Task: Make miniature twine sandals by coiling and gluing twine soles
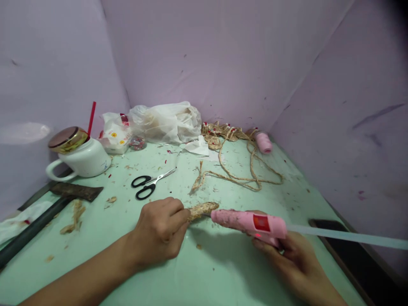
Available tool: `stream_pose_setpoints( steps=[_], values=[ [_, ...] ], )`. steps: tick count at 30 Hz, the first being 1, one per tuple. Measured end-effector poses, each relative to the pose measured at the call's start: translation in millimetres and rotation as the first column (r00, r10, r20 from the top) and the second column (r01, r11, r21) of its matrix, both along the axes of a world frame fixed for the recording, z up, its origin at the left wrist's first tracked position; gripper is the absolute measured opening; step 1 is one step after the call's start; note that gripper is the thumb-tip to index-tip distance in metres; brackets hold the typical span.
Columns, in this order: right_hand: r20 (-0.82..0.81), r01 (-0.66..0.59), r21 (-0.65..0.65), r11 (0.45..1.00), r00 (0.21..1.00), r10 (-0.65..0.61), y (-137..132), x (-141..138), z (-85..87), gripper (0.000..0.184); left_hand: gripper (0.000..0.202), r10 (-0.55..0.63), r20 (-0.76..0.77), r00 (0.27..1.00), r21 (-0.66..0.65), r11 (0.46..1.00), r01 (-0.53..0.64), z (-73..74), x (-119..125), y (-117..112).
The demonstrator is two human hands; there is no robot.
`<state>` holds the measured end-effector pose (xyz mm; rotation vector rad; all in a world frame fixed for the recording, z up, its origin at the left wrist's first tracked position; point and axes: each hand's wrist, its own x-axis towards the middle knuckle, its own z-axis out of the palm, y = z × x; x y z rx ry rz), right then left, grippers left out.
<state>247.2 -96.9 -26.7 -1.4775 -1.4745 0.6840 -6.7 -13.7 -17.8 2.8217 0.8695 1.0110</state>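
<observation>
My left hand (164, 227) is closed on one end of a small braided straw-coloured piece (205, 208), which sticks out to the right of the fingers. Wrapped around the handle of a pink hot glue gun (239, 221) is my right hand (287, 250). The gun's nozzle points left and sits at the braided piece; whether it touches cannot be made out. A red light glows on the gun's side, and a long translucent glue stick (344, 236) extends from its back. Black-handled scissors (153, 182) lie beyond my left hand.
Twine (251, 185) trails toward a pile of braided pieces (216, 131) near a pink thread spool (264, 142). A white plastic bag (165, 121) stands at the back. Left are a white mug (86, 159) and a hammer (76, 192). A dark phone-like slab (353, 259) lies right.
</observation>
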Motion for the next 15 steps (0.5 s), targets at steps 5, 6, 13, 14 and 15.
stream_pose_setpoints(
  steps=[5,6,13,14,15],
  values=[
    [0.026,0.106,-0.026,0.994,0.994,-0.105,7.9,12.3,2.9,0.014,0.016,0.028,0.051,0.998,-0.046,0.999,-0.026,1.7,-1.7,2.4],
    [-0.019,0.155,-0.048,0.987,0.988,-0.156,11.8,15.8,5.7,0.015,0.015,0.028,0.062,0.998,-0.053,0.998,-0.025,1.8,-2.2,2.9],
    [-0.163,0.330,-0.194,0.924,0.918,-0.362,84.6,50.4,23.5,0.021,0.015,-0.040,0.198,0.979,-0.039,0.998,0.049,4.1,-4.1,2.5],
    [-0.126,0.345,-0.189,0.919,0.920,-0.371,98.6,55.3,23.0,0.020,0.017,-0.038,0.214,0.976,-0.030,0.999,0.046,4.3,-4.7,2.5],
    [-0.083,0.349,-0.183,0.919,0.926,-0.368,111.8,59.6,22.3,0.021,0.018,-0.034,0.220,0.975,-0.021,0.999,0.039,4.2,-5.4,2.8]
  ],
)
